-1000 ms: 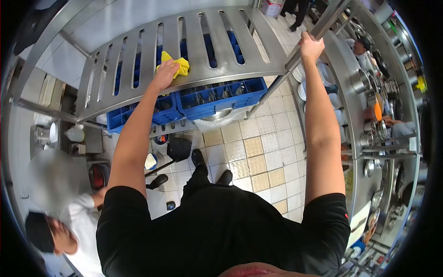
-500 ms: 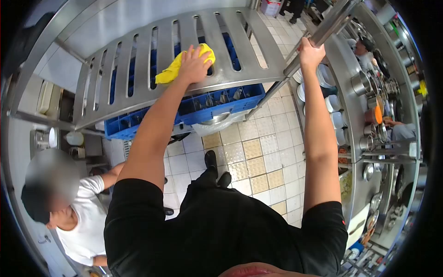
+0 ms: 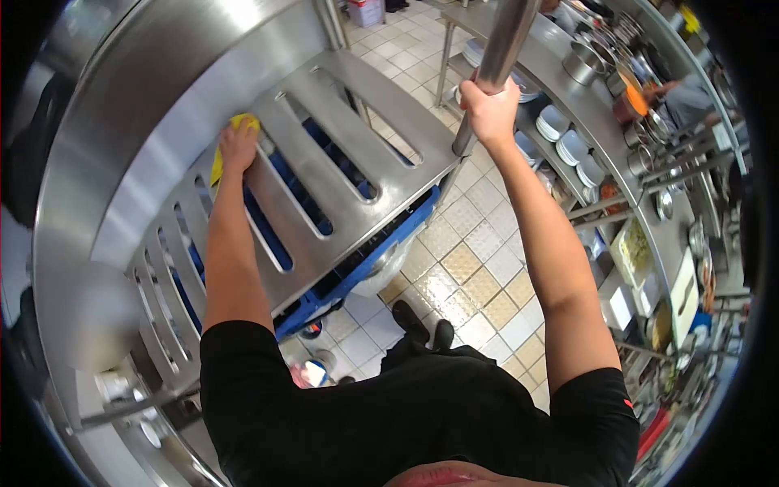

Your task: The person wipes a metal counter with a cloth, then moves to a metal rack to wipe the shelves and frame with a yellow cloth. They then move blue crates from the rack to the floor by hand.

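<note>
My left hand (image 3: pixel 238 148) presses a yellow cloth (image 3: pixel 217 167) onto the slotted metal shelf (image 3: pixel 349 130), toward its back edge. Part of the cloth is hidden beneath the palm and fingers. With its fingers wrapped round it, my right hand (image 3: pixel 492 112) grips the upright metal post (image 3: pixel 511 40) at the shelf's right front corner. A blue compartment rack (image 3: pixel 357 264) sits under the shelf, showing through the slots and along the front edge.
On the right, a steel counter (image 3: pixel 604 134) carries pots, with stacked white dishes (image 3: pixel 570 148) on a shelf below. A person's sleeve (image 3: pixel 690 104) shows beyond it. Tiled floor (image 3: pixel 442 239) lies under my feet. A metal wall panel (image 3: pixel 154 97) rises behind the shelf.
My left hand has slid the cloth from near the shelf's front toward its back and left. The view has turned and come closer to the shelf. My right hand stays on the post.
</note>
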A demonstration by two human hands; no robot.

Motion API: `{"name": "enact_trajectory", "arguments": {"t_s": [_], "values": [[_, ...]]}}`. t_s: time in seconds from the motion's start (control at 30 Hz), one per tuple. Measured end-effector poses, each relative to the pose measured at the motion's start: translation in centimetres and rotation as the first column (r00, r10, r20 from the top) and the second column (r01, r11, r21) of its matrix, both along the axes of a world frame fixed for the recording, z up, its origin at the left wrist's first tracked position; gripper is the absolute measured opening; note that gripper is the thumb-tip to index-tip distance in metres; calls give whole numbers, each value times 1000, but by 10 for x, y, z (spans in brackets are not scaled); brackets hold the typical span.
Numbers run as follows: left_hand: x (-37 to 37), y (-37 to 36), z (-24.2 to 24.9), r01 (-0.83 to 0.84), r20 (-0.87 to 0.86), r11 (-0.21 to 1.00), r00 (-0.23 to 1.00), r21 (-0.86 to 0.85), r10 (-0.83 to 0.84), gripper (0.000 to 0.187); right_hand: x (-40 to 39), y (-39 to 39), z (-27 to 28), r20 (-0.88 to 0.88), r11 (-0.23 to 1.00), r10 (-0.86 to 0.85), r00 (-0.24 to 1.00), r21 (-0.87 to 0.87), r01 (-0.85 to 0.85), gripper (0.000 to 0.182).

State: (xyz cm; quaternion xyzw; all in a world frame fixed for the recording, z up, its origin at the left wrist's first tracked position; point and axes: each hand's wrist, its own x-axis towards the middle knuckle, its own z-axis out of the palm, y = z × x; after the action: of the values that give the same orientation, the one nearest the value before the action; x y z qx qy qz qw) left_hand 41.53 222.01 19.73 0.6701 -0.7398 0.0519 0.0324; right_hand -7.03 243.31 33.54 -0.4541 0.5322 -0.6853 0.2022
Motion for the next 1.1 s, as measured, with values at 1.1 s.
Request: {"name": "enact_trajectory", "arguments": {"t_s": [1.1], "values": [[-183,218,-1,167,-223,982,957,-91,-184,39,-11,11,18,-107,993,114,988,-6,-116,22]]}}
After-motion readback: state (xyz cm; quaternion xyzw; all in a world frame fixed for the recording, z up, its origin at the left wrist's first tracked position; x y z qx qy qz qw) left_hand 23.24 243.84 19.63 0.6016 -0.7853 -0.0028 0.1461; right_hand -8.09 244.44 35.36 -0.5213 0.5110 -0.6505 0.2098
